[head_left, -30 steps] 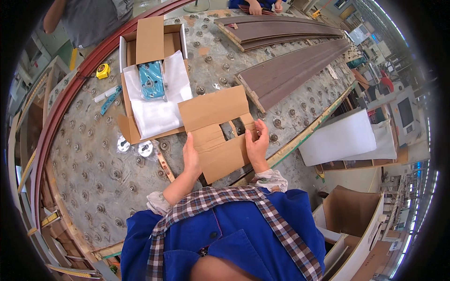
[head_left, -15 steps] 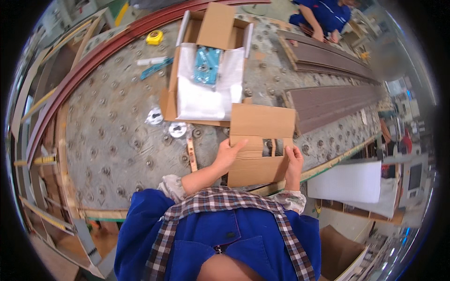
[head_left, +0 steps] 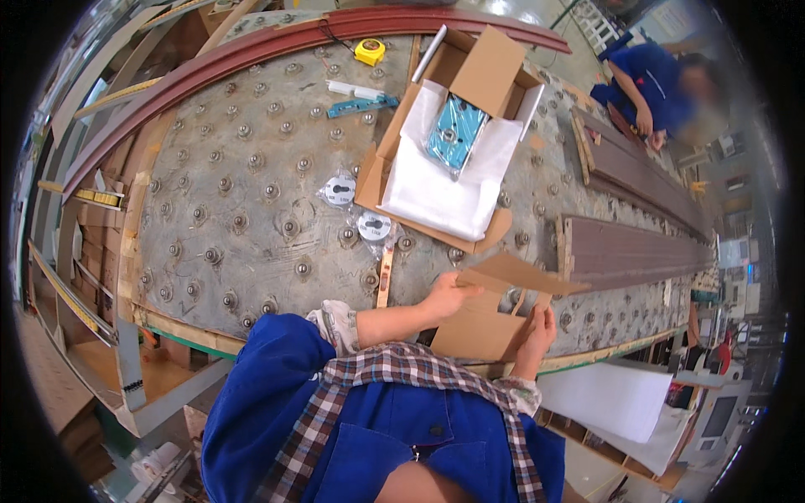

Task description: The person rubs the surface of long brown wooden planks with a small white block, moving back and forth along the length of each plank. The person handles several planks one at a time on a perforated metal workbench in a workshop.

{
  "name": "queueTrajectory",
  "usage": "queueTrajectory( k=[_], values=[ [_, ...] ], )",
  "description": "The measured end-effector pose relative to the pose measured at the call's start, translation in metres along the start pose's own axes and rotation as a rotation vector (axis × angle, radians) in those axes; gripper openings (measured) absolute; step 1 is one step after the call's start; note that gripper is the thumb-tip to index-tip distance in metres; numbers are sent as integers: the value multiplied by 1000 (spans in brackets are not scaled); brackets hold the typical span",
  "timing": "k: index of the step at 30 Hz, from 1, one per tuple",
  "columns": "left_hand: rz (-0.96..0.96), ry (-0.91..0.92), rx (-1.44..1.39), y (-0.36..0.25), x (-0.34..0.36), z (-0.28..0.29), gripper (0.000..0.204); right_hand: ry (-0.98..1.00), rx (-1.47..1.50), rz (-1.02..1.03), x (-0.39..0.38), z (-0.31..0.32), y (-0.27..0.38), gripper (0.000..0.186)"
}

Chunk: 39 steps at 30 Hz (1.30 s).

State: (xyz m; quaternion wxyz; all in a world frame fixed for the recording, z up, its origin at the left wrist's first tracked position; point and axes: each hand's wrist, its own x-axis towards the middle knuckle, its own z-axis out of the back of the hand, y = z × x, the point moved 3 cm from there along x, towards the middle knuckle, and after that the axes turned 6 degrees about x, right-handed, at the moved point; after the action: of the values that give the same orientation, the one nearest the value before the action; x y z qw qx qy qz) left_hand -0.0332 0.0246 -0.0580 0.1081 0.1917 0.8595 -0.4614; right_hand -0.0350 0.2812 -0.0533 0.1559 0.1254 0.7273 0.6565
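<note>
Between my two hands is a folded brown cardboard insert (head_left: 476, 329) with cut-out slots, its upper flap tilted up. My left hand (head_left: 451, 299) pinches its left edge, thumb on top. The right side is gripped by my right hand (head_left: 535, 335). Just beyond lies an open cardboard box (head_left: 387, 168), lined with a white foam sheet (head_left: 436, 197). On the sheet rests a blue metal part (head_left: 457, 134) in clear plastic, partly under a box flap. Two round keyhole plates (head_left: 374, 225) in clear bags lie left of the box.
A yellow tape measure (head_left: 369, 52), a blue strip-shaped part (head_left: 362, 106) and a small wooden strip (head_left: 385, 277) lie on the studded metal table (head_left: 260, 251). Brown panels (head_left: 633, 251) lie at the right; a long red-brown profile (head_left: 201, 71) spans the back. A co-worker (head_left: 646, 84) handles a panel.
The view has swung, so the table's things sit farther right. In my hands the cardboard insert has tipped from nearly flat to folded, its top flap now bent toward me.
</note>
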Motion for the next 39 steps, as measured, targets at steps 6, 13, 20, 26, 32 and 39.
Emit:
queueTrajectory(
  k=[6,13,20,26,32,39],
  values=[
    [9,72,-55,-6,1,-1,29,-42,-40,-15,-2,-6,5,24],
    [-31,130,19,-8,-2,-4,39,-130,222,9,0,10,-9,43],
    [-113,193,67,-11,-1,-6,39,-142,180,-29,-16,-17,20,58],
    [-237,323,54,-16,-4,-11,26,141,455,-96,-1,20,-9,73],
    [-269,419,136,-13,-6,-15,23,220,577,-252,-21,2,33,79],
    [-372,425,291,-20,-9,-15,14,147,519,-204,-27,-5,38,58]
  ],
)
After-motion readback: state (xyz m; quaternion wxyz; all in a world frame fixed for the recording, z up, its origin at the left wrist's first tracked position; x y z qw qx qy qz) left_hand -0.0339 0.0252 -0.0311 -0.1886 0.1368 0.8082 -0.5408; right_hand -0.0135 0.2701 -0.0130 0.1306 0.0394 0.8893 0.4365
